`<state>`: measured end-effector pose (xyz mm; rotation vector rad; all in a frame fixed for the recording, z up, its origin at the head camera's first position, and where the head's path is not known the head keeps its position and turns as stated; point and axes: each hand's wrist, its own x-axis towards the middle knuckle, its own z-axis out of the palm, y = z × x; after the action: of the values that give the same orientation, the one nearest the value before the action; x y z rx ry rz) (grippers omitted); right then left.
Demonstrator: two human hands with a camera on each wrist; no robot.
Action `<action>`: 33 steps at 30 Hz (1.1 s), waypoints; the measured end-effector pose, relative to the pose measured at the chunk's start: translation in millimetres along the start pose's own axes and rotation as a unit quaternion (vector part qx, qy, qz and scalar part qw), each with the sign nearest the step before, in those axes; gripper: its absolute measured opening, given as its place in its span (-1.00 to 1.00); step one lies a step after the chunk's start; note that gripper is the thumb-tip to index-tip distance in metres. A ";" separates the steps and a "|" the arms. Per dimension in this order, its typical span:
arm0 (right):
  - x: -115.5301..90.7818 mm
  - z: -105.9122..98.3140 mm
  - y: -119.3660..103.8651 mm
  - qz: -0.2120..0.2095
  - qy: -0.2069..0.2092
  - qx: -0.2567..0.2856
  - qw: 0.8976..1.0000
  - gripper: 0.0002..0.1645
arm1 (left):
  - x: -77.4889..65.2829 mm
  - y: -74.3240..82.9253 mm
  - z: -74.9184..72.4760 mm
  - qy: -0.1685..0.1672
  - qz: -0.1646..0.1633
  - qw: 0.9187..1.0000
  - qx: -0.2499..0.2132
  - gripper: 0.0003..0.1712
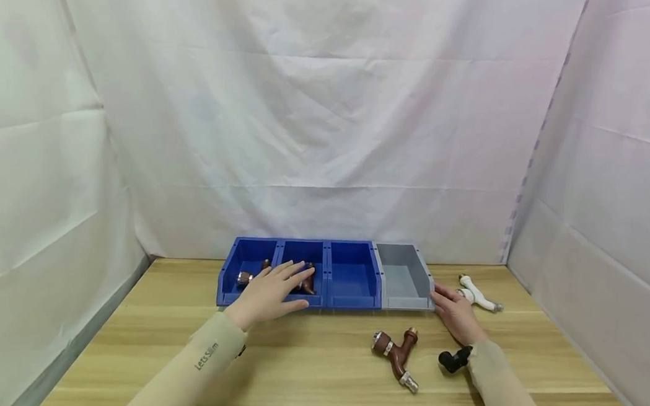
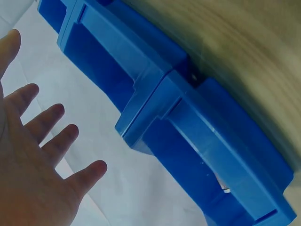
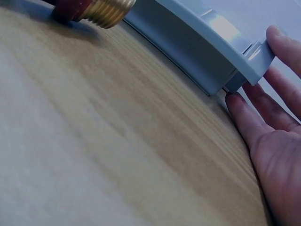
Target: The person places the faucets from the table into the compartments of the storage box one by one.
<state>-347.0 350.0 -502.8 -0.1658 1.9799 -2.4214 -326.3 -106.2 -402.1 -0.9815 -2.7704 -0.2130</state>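
Three blue bins (image 1: 356,300) and one grey bin (image 1: 408,301) stand side by side in a row. Spread fingers and thumb mark my left hand (image 1: 266,295), hovering over the front of the two leftmost blue bins and holding nothing. Partly behind it, a brown tap (image 1: 244,277) lies in the leftmost bin and another brown tap (image 1: 309,283) in the second. My right hand (image 1: 457,314) touches the grey bin's front right corner; in the right wrist view its fingertips (image 3: 277,40) meet the side wall, with the thumb low by the bottom corner.
A brown tap (image 1: 397,355) with metal ends lies on the wooden table (image 1: 313,377) in front of the bins. To the right of the grey bin is a white tap (image 1: 478,296), partly behind my right hand. White cloth (image 1: 320,116) hangs behind and at both sides.
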 end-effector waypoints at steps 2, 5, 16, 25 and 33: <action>0.1 -0.6 -0.5 0.000 -0.001 -0.002 1.000 -0.27 | -1.1 1.0 2.3 -0.001 0.000 1.000 0.003 -0.17; 0.1 -1.8 -2.3 -0.004 -0.001 0.000 1.000 -0.31 | -2.1 1.2 4.9 -0.009 -0.005 1.000 0.009 -0.16; -6.4 -8.3 -2.0 -0.007 -0.018 -0.003 1.000 -0.42 | -13.9 -5.1 6.7 -0.010 -0.041 0.999 -0.035 -0.17; -10.9 -8.3 -6.7 -0.004 -0.017 0.004 1.000 -0.26 | -25.0 -30.1 0.9 0.037 -0.069 0.995 -0.058 -0.13; -9.9 -9.4 -5.5 0.000 -0.014 0.000 1.000 -0.27 | -38.6 -61.0 2.7 0.063 -0.116 0.983 -0.130 -0.11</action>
<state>-337.6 361.0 -500.0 -0.1990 1.9692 -2.4039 -336.0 -176.0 -417.9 -0.6663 -2.7807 -0.6621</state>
